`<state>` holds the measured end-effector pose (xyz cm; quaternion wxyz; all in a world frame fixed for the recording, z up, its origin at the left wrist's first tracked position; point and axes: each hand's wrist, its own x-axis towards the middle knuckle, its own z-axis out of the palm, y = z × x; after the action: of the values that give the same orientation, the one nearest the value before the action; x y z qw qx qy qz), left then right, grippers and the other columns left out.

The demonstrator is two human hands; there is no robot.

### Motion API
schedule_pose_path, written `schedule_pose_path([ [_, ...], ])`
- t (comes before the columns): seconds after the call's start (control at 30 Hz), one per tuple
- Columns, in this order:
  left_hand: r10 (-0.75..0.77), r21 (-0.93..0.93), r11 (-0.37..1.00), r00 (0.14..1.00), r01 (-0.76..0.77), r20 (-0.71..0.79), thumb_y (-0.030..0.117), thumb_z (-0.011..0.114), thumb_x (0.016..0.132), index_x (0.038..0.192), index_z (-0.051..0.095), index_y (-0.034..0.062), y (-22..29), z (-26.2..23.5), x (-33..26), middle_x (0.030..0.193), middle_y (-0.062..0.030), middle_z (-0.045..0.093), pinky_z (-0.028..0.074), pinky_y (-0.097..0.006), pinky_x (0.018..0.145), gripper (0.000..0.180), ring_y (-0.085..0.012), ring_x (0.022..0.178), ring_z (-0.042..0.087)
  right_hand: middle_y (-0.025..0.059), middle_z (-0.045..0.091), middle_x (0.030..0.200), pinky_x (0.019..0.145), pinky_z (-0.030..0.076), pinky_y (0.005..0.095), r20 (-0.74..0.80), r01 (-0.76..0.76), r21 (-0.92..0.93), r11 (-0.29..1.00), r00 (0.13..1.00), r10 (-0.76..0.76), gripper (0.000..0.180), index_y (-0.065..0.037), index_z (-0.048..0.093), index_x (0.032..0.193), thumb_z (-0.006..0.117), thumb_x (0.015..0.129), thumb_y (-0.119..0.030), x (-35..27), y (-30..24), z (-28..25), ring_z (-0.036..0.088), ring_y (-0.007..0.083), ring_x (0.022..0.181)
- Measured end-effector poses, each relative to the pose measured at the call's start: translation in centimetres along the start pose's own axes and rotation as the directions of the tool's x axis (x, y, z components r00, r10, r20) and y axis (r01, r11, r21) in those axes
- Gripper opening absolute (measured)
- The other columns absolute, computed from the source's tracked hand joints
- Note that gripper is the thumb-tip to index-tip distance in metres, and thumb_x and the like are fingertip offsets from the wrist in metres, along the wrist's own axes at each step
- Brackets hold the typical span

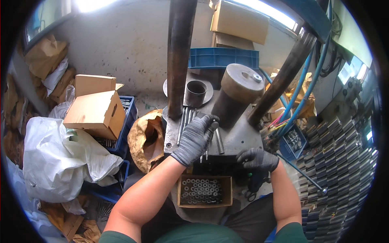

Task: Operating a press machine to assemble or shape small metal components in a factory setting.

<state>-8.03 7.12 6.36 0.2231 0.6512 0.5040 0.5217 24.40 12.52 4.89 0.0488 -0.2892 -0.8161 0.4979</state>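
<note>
My left hand, in a grey knitted glove, is over the steel machine table. Its fingertips are pinched together with a small pale spot between them; what they hold is too small to name. Several metal rods lie beside and under this hand, and a thicker rod slants past its right side. At the table's front edge my right hand, gloved alike, has its fingers curled inward; anything inside them is hidden. Below, between my legs, stands an open cardboard box holding several ring-ended metal parts.
Thick steel columns rise from the table. A heavy cylinder and a short tube stand behind my hands. To the left are a paper sack, a carton and a white bag. Stacked metal parts fill the right.
</note>
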Motion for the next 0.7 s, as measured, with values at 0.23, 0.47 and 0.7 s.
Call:
schedule_pose_path([
  [0.23,-0.196,-0.026,0.98,0.979,0.197,0.057,0.027,0.074,0.097,0.13,0.068,0.0031,0.0,2.1,1.4,0.117,-0.0199,0.072,0.055,-0.043,0.093,0.041,-0.0338,0.105,0.072,0.0128,0.074,0.109,0.091,0.056,0.037,-0.476,-0.18,-0.44,0.88,0.877,-0.059,0.03,-0.001,0.075,0.114,0.072,0.084,0.002,4.9,2.7,-1.3,0.071,0.026,0.103],
  [0.47,-0.405,0.186,0.907,0.902,0.377,0.147,0.02,0.073,0.095,0.124,0.067,0.0022,-3.8,4.5,0.8,0.098,-0.0168,0.074,0.056,-0.041,0.089,0.035,-0.0277,0.096,0.073,0.0159,0.073,0.11,0.092,0.058,0.0386,-0.616,0.014,-0.062,0.998,0.786,-0.049,0.032,-0.004,0.074,0.113,0.073,0.082,0.002,7.2,7.9,-1.0,0.071,0.0338,0.102],
  [0.7,-0.359,0.23,0.922,0.911,0.312,0.202,0.017,0.073,0.093,0.121,0.067,0.0006,-5.0,4.6,-0.1,0.104,-0.0189,0.074,0.055,-0.042,0.093,0.033,-0.032,0.102,0.073,0.0157,0.071,0.111,0.092,0.058,0.0398,-0.649,-0.219,-0.447,0.867,0.747,-0.146,0.038,-0.004,0.073,0.111,0.077,0.074,0.0,4.3,6.6,-1.6,0.07,0.0347,0.1],
])
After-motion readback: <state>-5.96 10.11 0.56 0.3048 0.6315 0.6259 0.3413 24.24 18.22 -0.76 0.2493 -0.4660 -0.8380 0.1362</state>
